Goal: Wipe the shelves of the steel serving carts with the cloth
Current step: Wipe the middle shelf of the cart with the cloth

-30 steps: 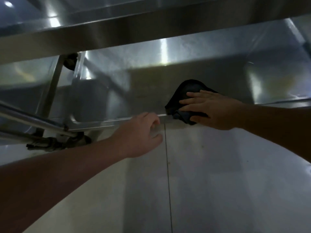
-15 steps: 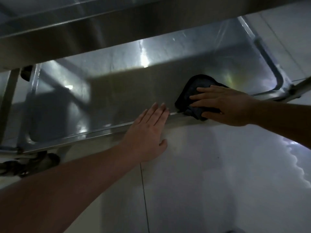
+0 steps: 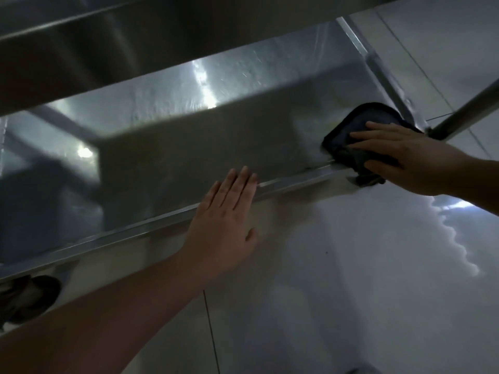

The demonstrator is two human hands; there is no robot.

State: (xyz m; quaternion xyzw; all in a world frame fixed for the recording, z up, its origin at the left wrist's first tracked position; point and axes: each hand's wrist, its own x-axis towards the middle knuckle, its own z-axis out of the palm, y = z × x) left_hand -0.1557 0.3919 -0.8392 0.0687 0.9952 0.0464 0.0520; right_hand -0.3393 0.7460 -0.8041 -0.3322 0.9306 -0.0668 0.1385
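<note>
The dark cloth [image 3: 359,133] lies bunched in the near right corner of the lower shelf [image 3: 189,147], its lower folds draped over the shelf's front rim [image 3: 291,182] and hanging just past it. The right hand [image 3: 405,160] presses it flat with straight fingers, slightly spread, the palm partly off the rim. Because so much of the cloth sits at the edge, a further stroke toward the corner could drag it off the shelf onto the tiled floor [image 3: 351,265]. The cart's corner post [image 3: 464,112] stands just beside the knuckles, so a quick sweep risks a knock against it. The left hand [image 3: 226,214] rests open across the front rim near its middle, fingers straight and close together, tips over the shelf surface. If the push comes from that hand, the cart may roll on its caster [image 3: 29,298], visible under the near left corner. The upper shelf [image 3: 135,36] overhangs closely, leaving little headroom.
</note>
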